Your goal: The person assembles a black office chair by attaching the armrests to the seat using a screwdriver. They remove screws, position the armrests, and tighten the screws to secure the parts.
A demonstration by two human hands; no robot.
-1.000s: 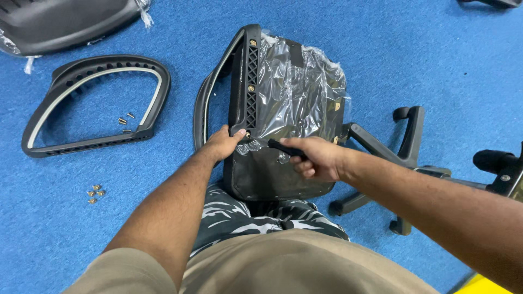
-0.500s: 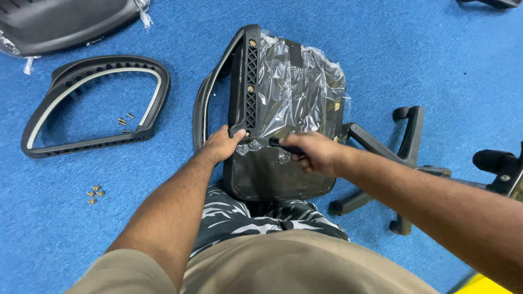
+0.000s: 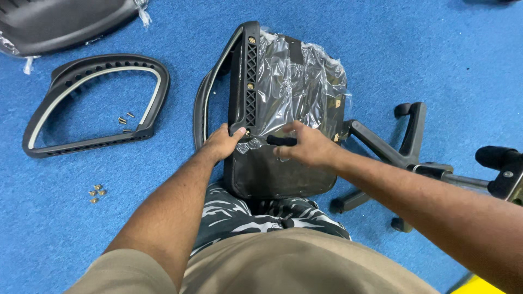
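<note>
While the left hand (image 3: 222, 142) clamps the armrest (image 3: 244, 81) running lengthwise straight ahead of it, the right hand (image 3: 308, 147), alongside, loosely grips a black tool (image 3: 280, 140) against the wrapped seat (image 3: 297, 87).

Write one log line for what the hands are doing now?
left hand: grips armrest end on seat | right hand: holds black tool handle | spare armrest, screws: on blue carpet
</note>
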